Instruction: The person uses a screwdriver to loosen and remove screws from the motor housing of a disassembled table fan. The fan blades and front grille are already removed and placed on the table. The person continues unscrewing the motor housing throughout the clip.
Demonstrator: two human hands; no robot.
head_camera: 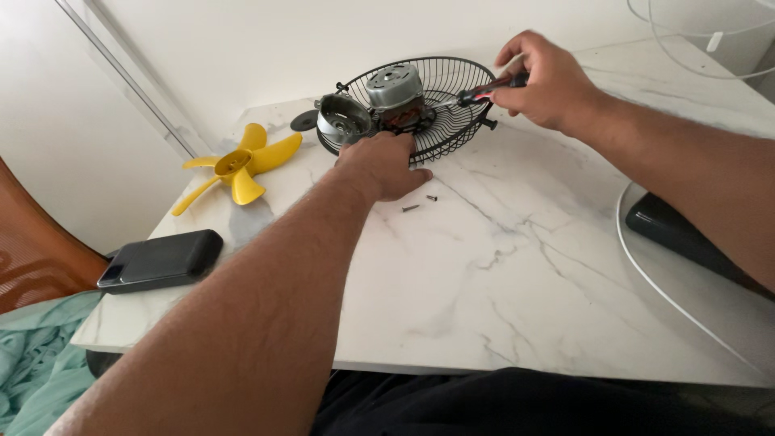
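At the far edge of the white marble bench (517, 266), the black wire fan guard (452, 105) is steadied by the left hand (386, 165), pressed flat against it; the right hand (545, 81) is clamped on a red-and-black screwdriver (488, 89). Judged step: motor unscrewing; steady tip alignment is called for next.

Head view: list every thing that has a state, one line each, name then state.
left hand: resting on the rim of the fan guard, steadying it
right hand: closed around the screwdriver
screwdriver: held, tip pointing toward the motor
fan guard: lying flat on the table
motor: exposed, sitting in the guard
yellow fan blade: detached, lying apart
screws: removed, loose on the table
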